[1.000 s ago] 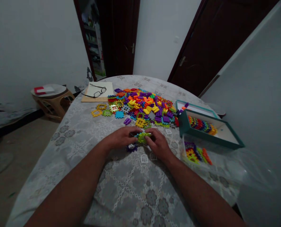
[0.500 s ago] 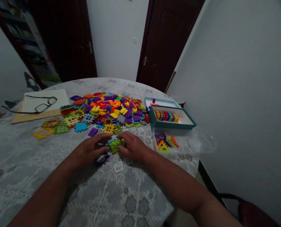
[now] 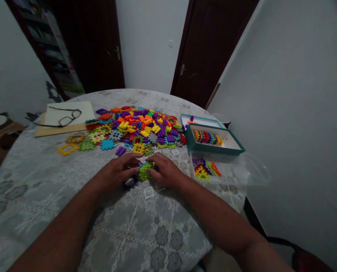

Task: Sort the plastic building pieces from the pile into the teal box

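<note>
The cloth-covered tabletop (image 3: 134, 226) is carrying a coloured pile (image 3: 145, 126), seemingly placed within reach. The left hand (image 3: 117, 172) and right hand (image 3: 165, 170) are clamping their grip on opposite sides of a green block (image 3: 146, 172), apparently for steadiness, beside a purple piece (image 3: 131, 183).

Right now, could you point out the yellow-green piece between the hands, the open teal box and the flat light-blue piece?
Yellow-green piece (image 3: 145, 172): head view, middle of its visible face.
Teal box (image 3: 216, 148): head view, near long wall.
Light-blue piece (image 3: 107, 144): head view, centre.

Green toothed piece (image 3: 145, 172) between left fingers (image 3: 129, 173) and right fingers (image 3: 155, 173).
</note>
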A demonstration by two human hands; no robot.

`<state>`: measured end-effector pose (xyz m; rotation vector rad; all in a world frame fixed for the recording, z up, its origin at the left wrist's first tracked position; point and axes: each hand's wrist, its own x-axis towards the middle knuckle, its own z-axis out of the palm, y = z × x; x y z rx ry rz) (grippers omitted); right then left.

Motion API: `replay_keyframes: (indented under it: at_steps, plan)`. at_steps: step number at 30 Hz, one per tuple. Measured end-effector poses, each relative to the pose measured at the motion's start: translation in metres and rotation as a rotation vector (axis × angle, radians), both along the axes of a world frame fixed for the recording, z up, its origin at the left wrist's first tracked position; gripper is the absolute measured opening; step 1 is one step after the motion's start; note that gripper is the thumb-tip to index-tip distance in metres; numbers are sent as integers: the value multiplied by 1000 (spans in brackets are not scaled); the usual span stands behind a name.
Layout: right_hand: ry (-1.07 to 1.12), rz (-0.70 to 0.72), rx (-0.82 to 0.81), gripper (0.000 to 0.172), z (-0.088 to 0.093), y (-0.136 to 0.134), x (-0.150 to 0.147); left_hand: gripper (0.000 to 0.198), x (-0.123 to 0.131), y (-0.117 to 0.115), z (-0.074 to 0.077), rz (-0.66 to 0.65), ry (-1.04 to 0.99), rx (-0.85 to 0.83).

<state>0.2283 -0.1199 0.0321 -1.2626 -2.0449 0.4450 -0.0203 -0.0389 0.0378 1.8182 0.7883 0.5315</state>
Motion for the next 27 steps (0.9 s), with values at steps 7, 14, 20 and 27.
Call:
replay_keyframes:
  at_steps: [7,14,20,27]
  plan:
    - [93,-13,-190,14,7,-7,3,54,-8,-7,18,35,20,49]
    - [228,-114,-214,18,-8,-1,10,68,-25,-11,27,-86,392,287]
    - [401,-30,-344,22,-11,-2,8,44,-21,-17,25,-104,518,356]
    - [332,65,-351,20,-5,-12,-1,37,-18,-13,21,-80,357,345]
